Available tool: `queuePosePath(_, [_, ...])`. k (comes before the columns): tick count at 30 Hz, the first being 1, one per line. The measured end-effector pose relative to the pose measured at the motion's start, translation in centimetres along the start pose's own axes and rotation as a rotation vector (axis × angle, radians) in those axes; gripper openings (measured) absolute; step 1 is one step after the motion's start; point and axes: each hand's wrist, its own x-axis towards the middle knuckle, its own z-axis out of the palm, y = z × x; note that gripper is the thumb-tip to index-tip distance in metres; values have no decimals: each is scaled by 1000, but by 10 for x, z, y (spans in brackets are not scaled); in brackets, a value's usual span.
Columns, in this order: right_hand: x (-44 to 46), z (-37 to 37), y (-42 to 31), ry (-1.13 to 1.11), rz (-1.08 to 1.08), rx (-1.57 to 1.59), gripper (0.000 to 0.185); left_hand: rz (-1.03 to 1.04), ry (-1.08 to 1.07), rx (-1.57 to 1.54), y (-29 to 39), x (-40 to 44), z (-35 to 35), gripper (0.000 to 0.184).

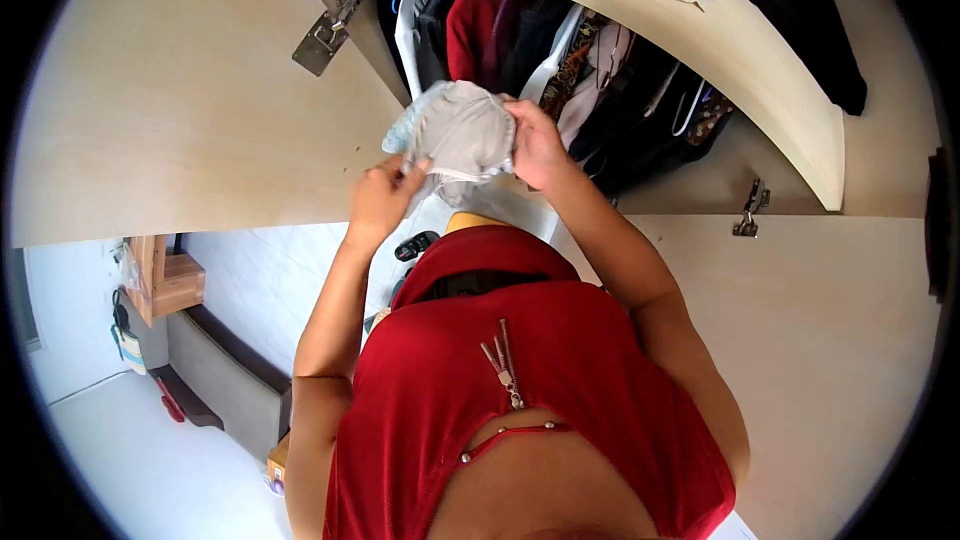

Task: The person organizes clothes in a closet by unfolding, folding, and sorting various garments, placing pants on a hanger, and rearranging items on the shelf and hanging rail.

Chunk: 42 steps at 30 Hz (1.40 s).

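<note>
Spanning the space between two hands: bunched grey cloth (462, 132), held forward of the body, no clear long axis. Left hand (382, 198) pinches its lower left edge; right hand (537, 143) pinches its right edge, sitting a bit farther forward. Pale blue cloth (403, 130) shows at the grey one's left. Just beyond: hanging clothes (474, 28) under a shelf (770, 90), right hand nearer them. Open door (200, 90) at left.

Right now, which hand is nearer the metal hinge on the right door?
Right. Your right hand holds the right edge of the beige cloth, left of the hinge; your left hand grips the cloth's left edge, farther away.
</note>
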Motion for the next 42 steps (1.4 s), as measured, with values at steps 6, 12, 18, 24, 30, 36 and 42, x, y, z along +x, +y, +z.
queuePosePath(6, [-26, 34, -31, 66, 107, -154, 31, 121, -248, 402, 13, -10, -4, 67])
queuePosePath(12, [-25, 45, -46, -269, 284, -546, 20, 554, -70, -41, 60, 2, -8, 77])
queuePosePath(18, [-33, 87, -69, -486, 110, -866, 23, 639, -363, 9, 76, 18, -13, 64])
queuePosePath(24, [-39, 68, -100, -239, -14, -506, 25, 547, -354, 10, 42, 48, -32, 50])
queuePosePath(30, [-45, 59, -116, -188, -125, -446, 26, 276, -399, -132, 9, 48, -45, 49])
queuePosePath(36, [-42, 82, -93, -374, 103, -730, 29, 396, -370, -208, 37, 34, -30, 78])
queuePosePath(42, [-47, 137, -76, -698, 215, -757, 28, 602, -673, -149, 66, 31, -6, 70])
